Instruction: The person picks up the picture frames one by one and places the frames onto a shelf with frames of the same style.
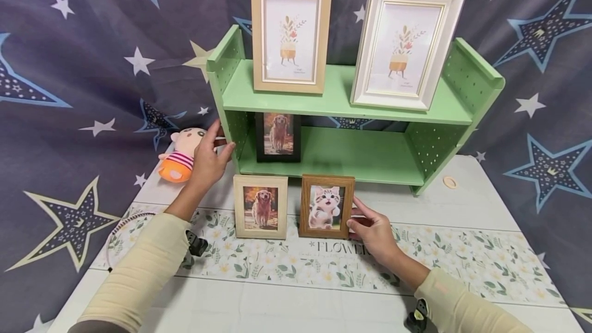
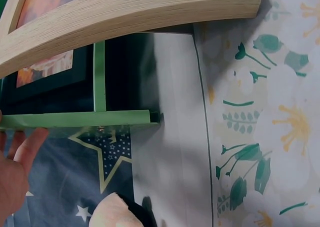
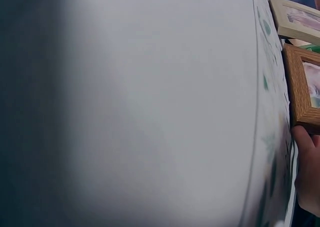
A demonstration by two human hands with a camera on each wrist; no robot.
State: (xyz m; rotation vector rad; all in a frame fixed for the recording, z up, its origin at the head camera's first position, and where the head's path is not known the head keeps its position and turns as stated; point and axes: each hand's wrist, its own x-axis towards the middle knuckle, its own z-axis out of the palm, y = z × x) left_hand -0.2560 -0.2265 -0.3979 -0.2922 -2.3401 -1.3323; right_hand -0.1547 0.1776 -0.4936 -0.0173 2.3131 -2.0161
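Observation:
My right hand (image 1: 376,233) pinches the right edge of a brown wooden picture frame (image 1: 303,209) with a kitten photo, standing upright on the table. In the right wrist view, the thumb lies against this frame's (image 3: 300,97) edge. Left of it stands a pale wooden picture frame (image 1: 238,209) with a dog photo. My left hand (image 1: 210,161) touches the left side panel of a green two-tier shelf (image 1: 370,153), its fingers fairly straight. A black picture frame (image 1: 298,140) with a dog photo stands on the lower tier, at the left.
On the top tier stand a tan picture frame (image 1: 259,35) and a larger white one (image 1: 365,45). A plush toy (image 1: 178,163) lies beside the left hand. A wooden ring (image 1: 449,182) is to the shelf's right, and a thin hoop (image 1: 111,238) is at the left. A starry curtain (image 1: 115,143) hangs behind.

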